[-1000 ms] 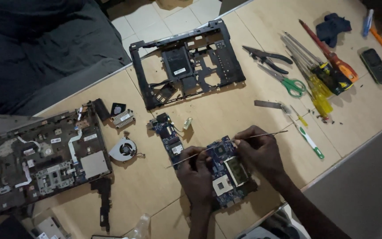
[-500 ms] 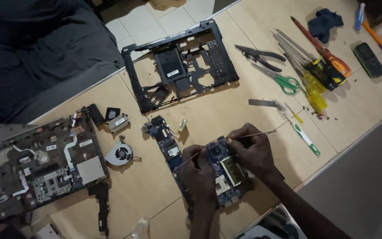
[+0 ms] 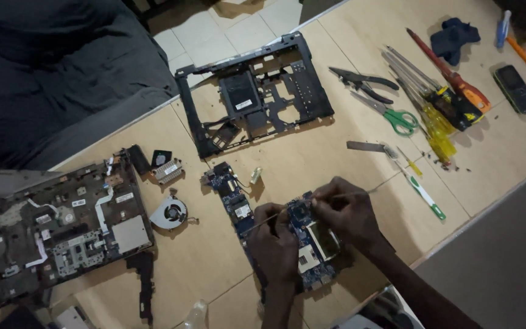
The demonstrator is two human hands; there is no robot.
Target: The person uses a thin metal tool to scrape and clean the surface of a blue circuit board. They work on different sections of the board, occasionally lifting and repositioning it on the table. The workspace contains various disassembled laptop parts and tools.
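A blue laptop motherboard lies on the tan table, its near half under my hands. My left hand rests on the board's left side and pinches a thin metal probe that slants toward the board's middle. My right hand sits on the board's right side with its fingers closed on a second thin probe that points right. Both tips meet near a chip socket on the board.
A black laptop base frame lies at the back. A stripped laptop chassis and a fan lie left. Pliers, green-handled scissors, several screwdrivers, a phone and a dark cloth lie right.
My hands stay on the board with small shifts of the probes. The view has drifted, so the table's contents sit slightly lower and left in frame.
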